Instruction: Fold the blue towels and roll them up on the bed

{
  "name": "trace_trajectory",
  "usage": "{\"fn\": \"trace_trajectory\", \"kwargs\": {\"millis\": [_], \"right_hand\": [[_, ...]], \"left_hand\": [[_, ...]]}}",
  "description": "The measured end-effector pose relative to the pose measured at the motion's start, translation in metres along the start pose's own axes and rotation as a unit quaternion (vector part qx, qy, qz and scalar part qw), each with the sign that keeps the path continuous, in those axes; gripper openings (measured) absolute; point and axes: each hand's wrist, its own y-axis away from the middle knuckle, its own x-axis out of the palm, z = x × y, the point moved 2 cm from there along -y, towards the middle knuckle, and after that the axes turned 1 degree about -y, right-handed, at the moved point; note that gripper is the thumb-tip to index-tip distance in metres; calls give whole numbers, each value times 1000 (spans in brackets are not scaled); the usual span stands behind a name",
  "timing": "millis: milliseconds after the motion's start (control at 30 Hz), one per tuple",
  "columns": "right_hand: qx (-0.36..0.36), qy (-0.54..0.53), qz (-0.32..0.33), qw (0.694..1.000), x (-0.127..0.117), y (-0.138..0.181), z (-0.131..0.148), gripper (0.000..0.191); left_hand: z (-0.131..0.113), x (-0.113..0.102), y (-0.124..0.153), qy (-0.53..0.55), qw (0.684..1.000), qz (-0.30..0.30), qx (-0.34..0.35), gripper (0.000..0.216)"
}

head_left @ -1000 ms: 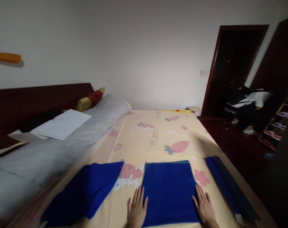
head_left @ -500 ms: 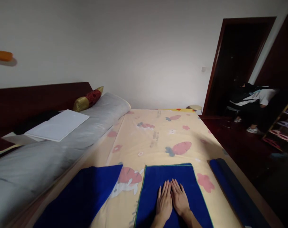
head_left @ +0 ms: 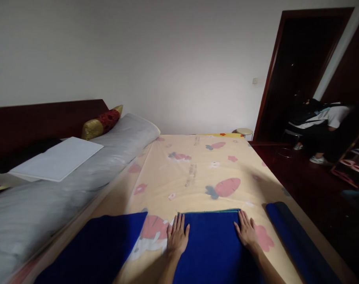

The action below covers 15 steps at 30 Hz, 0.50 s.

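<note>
Clock read over the person's whole view: dark wooden headboard (head_left: pixel 49 116) at 9, flat white sheets (head_left: pixel 59 159) just below it, lying on a long grey roll (head_left: pixel 114 154); red-and-gold pillow (head_left: pixel 102 123) near 10, leaning at the roll's far end. At 7, left blue cloth (head_left: pixel 99 248), flat on the patterned bedsheet (head_left: pixel 167 173), pointed corner toward the middle, near part cut off by the frame. Left hand (head_left: pixel 178 238) at 6, palm down, fingers straight and slightly spread, thumb out, lying across the left edge of the middle blue cloth (head_left: pixel 210 252) by its far corner; gripping nothing. That cloth sits at 6, flat, squarish, green trim along its far edge, near end out of frame. Small round stool (head_left: pixel 244 131) at 3, by the wall. Right hand (head_left: pixel 247 232) at 5, palm down, fingers spread, lying at the cloth's far right corner, not clamped either; the two hands are well apart, cloth between. Rolled blue-and-grey cloth (head_left: pixel 297 240) at 4, lengthwise by the bed's right edge. Dark door (head_left: pixel 309 59) at 2; another person (head_left: pixel 334 117) in a white top at 3, bent forward, face not clear; shoe rack (head_left: pixel 353 165) past 3, partly cropped.
</note>
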Motion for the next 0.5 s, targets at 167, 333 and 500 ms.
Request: {"fn": "trace_trajectory", "kwargs": {"millis": [167,333,500], "right_hand": [[22,5,-49,999,-5,3,32,58],[-101,-55,-42,992,13,60,102,53],[-168,-69,-70,981,36,148,100,54]], "left_hand": [[-23,-20,-3,-17,996,76,-48,58],[-89,6,66,55,993,-13,99,55],[-81,44,157,120,975,-18,186,54]]}}
